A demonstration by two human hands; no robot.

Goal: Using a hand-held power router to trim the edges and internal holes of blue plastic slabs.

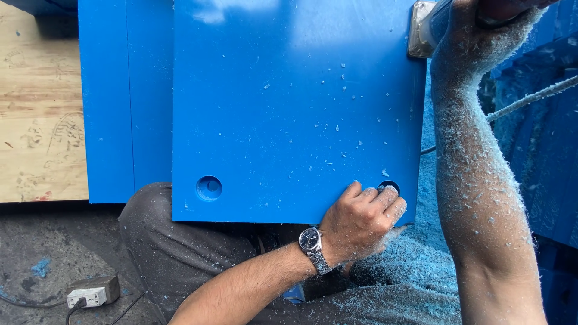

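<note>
On the floor at far left: a grey socket block (pixel 93 293) with its cable lies on dark concrete, well apart from the work; above it a pale plywood sheet (pixel 36 102).
Back panel: a second blue panel (pixel 108 102) lies under the front one, its edge showing to the left.
Front panel: the blue laminated board (pixel 289 108) rests across the person's lap, speckled with pale chips.
Round recesses: one cup hole (pixel 209 188) near the lower left corner; a second hole (pixel 388 185) near the lower right, partly covered by fingers.
Left hand (pixel 361 222): closed over the board's lower right corner, fingers curled on top at the second hole, steadying the board; a wristwatch (pixel 312 241) on the wrist.
Right hand (pixel 475 30): gripping a power tool (pixel 424 27) whose metal base sits at the board's upper right edge; forearm coated in blue dust.
Step in hand, as judged: trimming the board's right edge.
Next move calls for: a firm hold on the corner, the tool base kept flat, fingers clear of its path.
</note>
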